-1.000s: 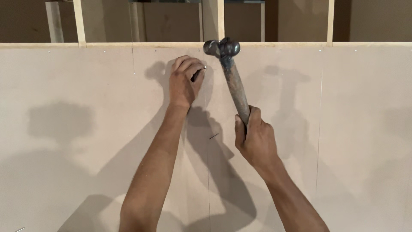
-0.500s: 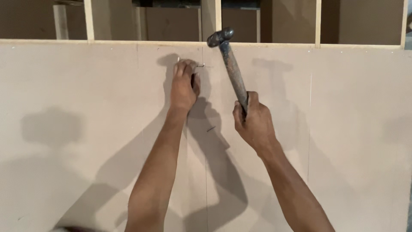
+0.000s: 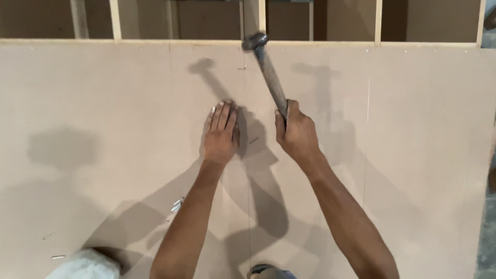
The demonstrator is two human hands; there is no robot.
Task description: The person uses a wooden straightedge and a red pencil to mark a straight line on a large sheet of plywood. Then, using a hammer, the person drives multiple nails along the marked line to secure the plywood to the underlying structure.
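Pale brown board [image 3: 103, 103] filled most of the view, with timber framing [image 3: 115, 20] and dark gaps above its top edge. Left hand [image 3: 221, 135] lay flat on the board, fingers together and stretched out, gripping nothing. Right hand [image 3: 296, 133] was clenched round the lower handle of a hammer [image 3: 269, 75], the head raised near the board's top edge, just beside a small nail [image 3: 242, 67] standing along a faint pencil line. Loose nails [image 3: 177, 205] lay scattered lower down (a few more near the bottom left). Judged to be mid-nailing, with the panel steadied by the flat palm. Called next for a square, controlled blow on that nail, well apart from the bracing fingers.
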